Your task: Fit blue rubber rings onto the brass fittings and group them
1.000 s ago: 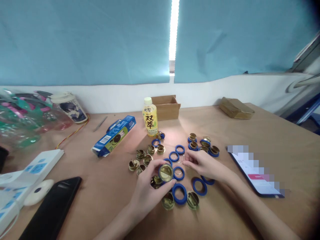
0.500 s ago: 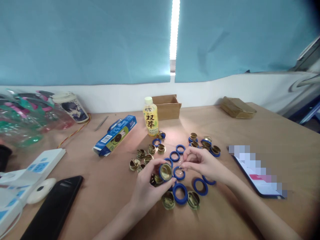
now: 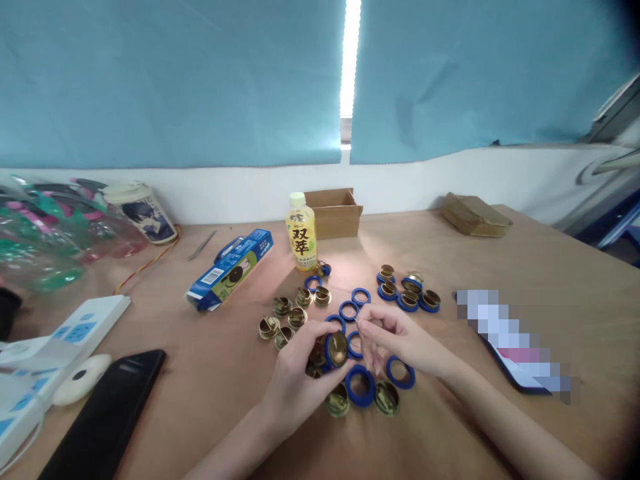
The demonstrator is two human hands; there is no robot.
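Observation:
In my left hand [image 3: 295, 370] is a round brass-coloured piece with a blue ring [image 3: 336, 351] around it, gripped at the edge between thumb and fingers, its shallow face turned toward my right hand. My right hand [image 3: 400, 337] is just to the right, thumb and forefinger pinched together; whatever lies between them is too small to make out. Loose blue rings [image 3: 349, 388] lie under and around both hands, some with a thin metal ring inside. Brass round pieces with clips [image 3: 387, 399] lie nearby, several more left of my hands. Behind my right hand sit several brass pieces in blue rings [image 3: 408, 302].
A yellow drink bottle [image 3: 302, 233] stands behind the parts, before an open cardboard box [image 3: 333, 223]. To the left are a blue carton [image 3: 230, 270], tweezers [image 3: 202, 245], a black phone [image 3: 107, 413], a power strip [image 3: 83, 333] and spray bottles [image 3: 45, 247]. Another phone [image 3: 515, 353] lies right.
My left hand has tilted the brass piece so its face turns more to the right. My right hand has shifted slightly left and its lower fingers have dropped.

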